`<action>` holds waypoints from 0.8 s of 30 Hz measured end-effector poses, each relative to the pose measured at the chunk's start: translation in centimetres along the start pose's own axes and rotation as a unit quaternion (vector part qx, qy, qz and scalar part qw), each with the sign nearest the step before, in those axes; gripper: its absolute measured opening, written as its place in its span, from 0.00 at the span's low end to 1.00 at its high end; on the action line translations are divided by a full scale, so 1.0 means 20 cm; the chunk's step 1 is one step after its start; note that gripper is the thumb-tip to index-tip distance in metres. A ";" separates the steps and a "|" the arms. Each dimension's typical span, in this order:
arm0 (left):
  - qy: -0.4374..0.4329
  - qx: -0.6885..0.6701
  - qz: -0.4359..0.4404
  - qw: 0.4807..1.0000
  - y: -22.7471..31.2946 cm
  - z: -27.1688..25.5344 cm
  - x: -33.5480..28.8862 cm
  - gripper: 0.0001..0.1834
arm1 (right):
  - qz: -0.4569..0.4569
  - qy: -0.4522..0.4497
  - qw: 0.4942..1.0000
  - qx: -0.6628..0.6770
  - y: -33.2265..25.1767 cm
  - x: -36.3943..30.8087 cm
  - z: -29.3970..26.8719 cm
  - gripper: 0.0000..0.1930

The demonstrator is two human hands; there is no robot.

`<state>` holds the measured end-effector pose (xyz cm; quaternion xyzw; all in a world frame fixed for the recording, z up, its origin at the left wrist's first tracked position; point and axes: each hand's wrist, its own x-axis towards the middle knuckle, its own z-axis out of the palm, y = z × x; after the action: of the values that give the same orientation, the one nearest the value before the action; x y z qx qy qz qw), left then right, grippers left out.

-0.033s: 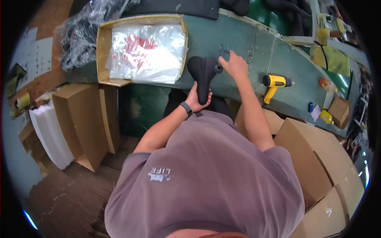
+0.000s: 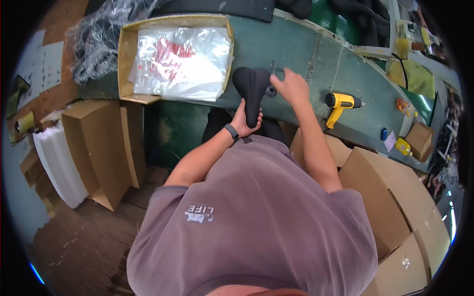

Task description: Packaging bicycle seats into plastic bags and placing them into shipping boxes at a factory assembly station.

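A black bicycle saddle (image 2: pixel 251 85) is upright over the near edge of the workbench, its wide end away from me. My left hand (image 2: pixel 242 121) is wrapped round its narrow nose from below. To the saddle's right, my right hand (image 2: pixel 291 86) is closed on a small grey, metal-looking tool (image 2: pixel 273 66); its exact kind is too small to make out. A dark ring-shaped part (image 2: pixel 270 92) lies between the saddle and my right hand, close to the saddle's edge.
A shallow cardboard box (image 2: pixel 126 59) with clear plastic bags sits left on the green workbench (image 2: pixel 296 44). A yellow heat gun (image 2: pixel 340 103) lies to the right. Crumpled plastic film (image 2: pixel 96 49) is far left. Large cartons (image 2: pixel 380 192) stand at my right, cardboard sheets (image 2: pixel 98 148) at my left.
My right hand has come slightly nearer to me, and the grey tool has shifted with it. My left hand still grips the saddle in nearly the same place.
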<state>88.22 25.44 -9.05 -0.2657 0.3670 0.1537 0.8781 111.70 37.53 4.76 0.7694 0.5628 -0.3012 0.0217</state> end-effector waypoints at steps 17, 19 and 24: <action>0.161 0.026 0.060 0.985 -0.09 0.27 0.08 0.45 | -0.005 -0.133 0.986 -0.096 -0.40 0.10 0.23 0.31; 0.168 0.033 0.062 0.983 -0.09 0.30 0.06 0.45 | 0.011 -0.136 0.985 -0.108 -0.42 0.24 0.25 0.32; 0.181 0.034 0.053 0.981 -0.09 0.30 0.03 0.45 | 0.057 -0.193 0.976 -0.086 -0.36 0.43 0.21 0.38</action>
<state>92.75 27.57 -5.28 -0.2391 0.5385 0.1365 0.7964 105.09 46.04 -0.59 0.7225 0.5274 -0.3929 0.2134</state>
